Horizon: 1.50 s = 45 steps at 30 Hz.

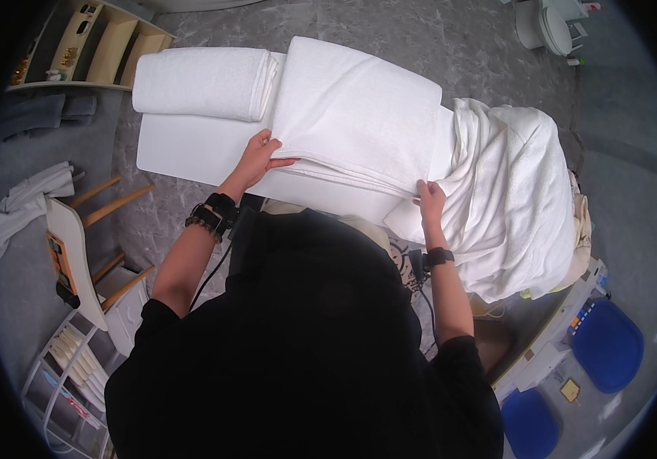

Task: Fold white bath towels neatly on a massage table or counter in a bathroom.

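**Crowded Edges, Left and Right**

In the upper left of the frame, a pale wooden shelf unit (114,44) is divided into compartments. Just below it, dark grey cloth (31,115) is seen. Farther down the left side, a crumpled white cloth (26,203) is bunched beside a white chair (78,241) with light wooden legs (110,206). The lower left is occupied by a white wire rack (64,382), in which cream-coloured items (79,358) are lined up. A white toilet (556,30) is placed in the upper right. At the lower right, two rounded blue seats (608,346) are seen, and grey marbled flooring (462,38) is spread across the top middle.
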Each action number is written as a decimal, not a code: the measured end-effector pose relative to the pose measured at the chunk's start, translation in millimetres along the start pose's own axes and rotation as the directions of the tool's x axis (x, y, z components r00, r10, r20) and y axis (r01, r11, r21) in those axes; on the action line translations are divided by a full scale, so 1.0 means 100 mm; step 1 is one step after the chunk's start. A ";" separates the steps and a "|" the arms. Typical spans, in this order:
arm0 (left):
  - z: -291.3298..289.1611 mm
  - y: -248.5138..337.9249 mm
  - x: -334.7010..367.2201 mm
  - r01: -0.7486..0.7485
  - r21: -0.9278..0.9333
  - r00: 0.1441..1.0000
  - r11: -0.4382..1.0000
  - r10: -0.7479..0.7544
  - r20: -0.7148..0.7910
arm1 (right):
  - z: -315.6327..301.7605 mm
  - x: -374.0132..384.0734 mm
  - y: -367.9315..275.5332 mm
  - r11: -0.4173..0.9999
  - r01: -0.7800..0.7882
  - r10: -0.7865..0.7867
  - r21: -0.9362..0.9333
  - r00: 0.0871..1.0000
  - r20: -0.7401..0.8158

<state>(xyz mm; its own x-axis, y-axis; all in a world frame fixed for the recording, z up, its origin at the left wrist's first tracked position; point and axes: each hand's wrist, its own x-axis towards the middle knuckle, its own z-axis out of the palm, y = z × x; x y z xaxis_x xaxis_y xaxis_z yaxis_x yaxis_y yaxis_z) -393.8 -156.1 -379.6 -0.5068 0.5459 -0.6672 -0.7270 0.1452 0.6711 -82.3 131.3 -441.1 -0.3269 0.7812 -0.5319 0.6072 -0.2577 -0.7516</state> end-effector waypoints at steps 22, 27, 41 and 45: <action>-0.50 -0.28 0.12 -0.031 0.233 0.998 0.972 0.042 -0.043 | -0.11 -0.14 -0.04 0.990 -0.027 0.017 0.140 0.997 0.069; -0.53 -0.57 0.33 0.035 0.366 0.974 0.930 0.050 -0.221 | 0.02 0.01 0.15 0.998 -0.055 0.056 -0.019 0.997 0.050; -0.74 -0.63 0.36 0.114 0.552 0.980 0.826 -0.002 -0.198 | 0.10 0.16 0.27 0.970 0.054 -0.041 -0.236 0.997 0.060; -0.71 -0.76 0.51 0.053 0.911 0.980 0.410 0.154 -0.126 | 0.04 0.37 0.62 0.953 0.067 -0.062 -0.296 0.998 0.026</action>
<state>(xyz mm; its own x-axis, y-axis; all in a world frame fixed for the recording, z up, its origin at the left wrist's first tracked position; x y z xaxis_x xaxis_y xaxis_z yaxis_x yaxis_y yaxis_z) -397.2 -197.7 -487.4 -0.6673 0.4530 -0.5912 0.0971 0.8399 0.5340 -59.9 141.8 -509.0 -0.3822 0.7809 -0.4941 0.7714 -0.0248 -0.6359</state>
